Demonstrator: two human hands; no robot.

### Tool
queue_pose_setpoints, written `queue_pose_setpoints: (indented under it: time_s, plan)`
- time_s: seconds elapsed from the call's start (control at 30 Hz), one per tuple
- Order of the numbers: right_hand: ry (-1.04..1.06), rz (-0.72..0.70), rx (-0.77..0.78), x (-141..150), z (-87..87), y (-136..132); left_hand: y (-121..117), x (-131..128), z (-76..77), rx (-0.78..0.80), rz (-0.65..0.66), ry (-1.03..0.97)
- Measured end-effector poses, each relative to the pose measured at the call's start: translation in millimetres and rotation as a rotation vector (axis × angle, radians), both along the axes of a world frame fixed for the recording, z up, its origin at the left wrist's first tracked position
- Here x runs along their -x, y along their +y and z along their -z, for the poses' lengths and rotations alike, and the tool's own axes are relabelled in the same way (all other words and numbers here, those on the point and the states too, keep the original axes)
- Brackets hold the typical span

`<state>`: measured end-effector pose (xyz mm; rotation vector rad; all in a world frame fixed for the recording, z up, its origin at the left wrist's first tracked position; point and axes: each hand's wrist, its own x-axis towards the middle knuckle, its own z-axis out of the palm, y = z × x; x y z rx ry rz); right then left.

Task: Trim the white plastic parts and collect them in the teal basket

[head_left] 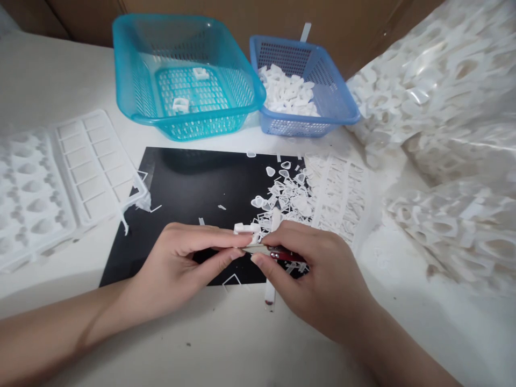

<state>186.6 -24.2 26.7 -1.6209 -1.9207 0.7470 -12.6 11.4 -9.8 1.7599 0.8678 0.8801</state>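
Between the thumb and fingers of my left hand (189,252) is a small white plastic part (246,230), partly hidden by the fingers. My right hand (312,263) is closed on a small red-handled knife (282,253). Its short metal blade lies level and points left, close against the left fingertips and the part's lower side. Whether the edge touches the plastic, I cannot tell. Both hands are above a black mat (193,183). A white stick-like tool (270,293) lies beneath the right hand, its middle covered.
Behind the mat stand a teal basket (133,110) with two white parts and a blue basket (342,110) with a heap of small white pieces. Plastic scraps (288,199) litter the mat's right side. Moulded white frames (91,166) lie left; bulging clear bags (455,97) occupy the right.
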Motion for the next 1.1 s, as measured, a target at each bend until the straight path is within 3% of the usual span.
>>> queue_pose_setpoints:
  time_s: [0.7,1.1]
  plan:
    - [-0.018,0.029,-0.009,-2.9,-0.4,0.7,1.4,-1.5,-1.0,0.053,-0.013,-0.052]
    - [-0.043,0.023,-0.023,0.3,-0.4,-1.3,0.5,-0.9,-0.7,0.005,-0.001,-0.023]
